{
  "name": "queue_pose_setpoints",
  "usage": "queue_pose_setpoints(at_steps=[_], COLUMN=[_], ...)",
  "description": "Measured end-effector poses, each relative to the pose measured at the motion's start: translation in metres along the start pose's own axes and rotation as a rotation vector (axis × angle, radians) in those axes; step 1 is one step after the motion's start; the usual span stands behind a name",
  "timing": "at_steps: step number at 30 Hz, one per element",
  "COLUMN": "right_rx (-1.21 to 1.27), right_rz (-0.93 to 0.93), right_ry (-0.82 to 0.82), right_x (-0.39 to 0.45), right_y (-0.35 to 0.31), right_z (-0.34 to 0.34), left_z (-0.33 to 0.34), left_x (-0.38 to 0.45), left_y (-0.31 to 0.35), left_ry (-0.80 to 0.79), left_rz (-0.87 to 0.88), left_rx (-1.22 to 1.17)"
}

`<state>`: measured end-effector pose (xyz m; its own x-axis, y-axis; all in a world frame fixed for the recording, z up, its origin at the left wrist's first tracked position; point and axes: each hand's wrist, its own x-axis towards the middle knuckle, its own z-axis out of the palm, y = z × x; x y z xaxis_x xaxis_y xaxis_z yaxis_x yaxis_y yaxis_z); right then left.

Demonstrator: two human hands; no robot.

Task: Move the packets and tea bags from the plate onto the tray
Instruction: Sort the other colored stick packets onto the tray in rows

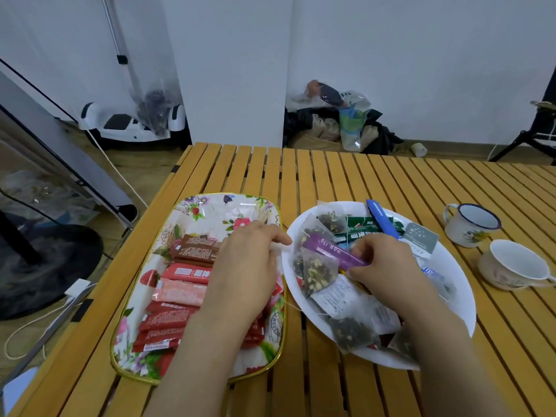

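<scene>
Head view: the right hand (388,260) pinches one end of the purple packet (334,249) over the plate (457,284); judged from this, lift the packet straight up so it clears the tea bags (319,270) lying against it, then carry it left across the gap to the tray (210,206). The left hand (249,266) hovers over the tray with fingers loosely curled, apparently pinching a thin tea-bag string at the tray's right edge, though this is too fine to confirm. Red and brown packets (186,273) lie on the tray left of and under the left hand, while the remaining packets and tea bags lie on the plate around and beneath the right hand.
</scene>
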<state>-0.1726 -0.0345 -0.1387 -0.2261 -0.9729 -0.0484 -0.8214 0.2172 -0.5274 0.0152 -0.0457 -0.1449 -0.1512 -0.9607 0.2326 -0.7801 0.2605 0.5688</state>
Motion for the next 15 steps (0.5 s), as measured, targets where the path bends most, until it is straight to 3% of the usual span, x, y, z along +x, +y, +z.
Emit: queue_pose_setpoints(at_steps=[7, 12, 15], right_rx=[0.254, 0.570, 0.567], right_rz=[-0.006, 0.142, 0.185], right_ry=[0.135, 0.361, 0.386], right_x=[0.005, 0.008, 0.008], right_y=[0.015, 0.036, 0.051], right_z=[-0.022, -0.042, -0.046], left_z=[0.011, 0.054, 0.071], left_x=[0.044, 0.040, 0.037], left_y=[0.038, 0.068, 0.078], left_ry=[-0.097, -0.247, -0.283], left_rz=[0.071, 0.161, 0.219], left_rx=[-0.007, 0.062, 0.145])
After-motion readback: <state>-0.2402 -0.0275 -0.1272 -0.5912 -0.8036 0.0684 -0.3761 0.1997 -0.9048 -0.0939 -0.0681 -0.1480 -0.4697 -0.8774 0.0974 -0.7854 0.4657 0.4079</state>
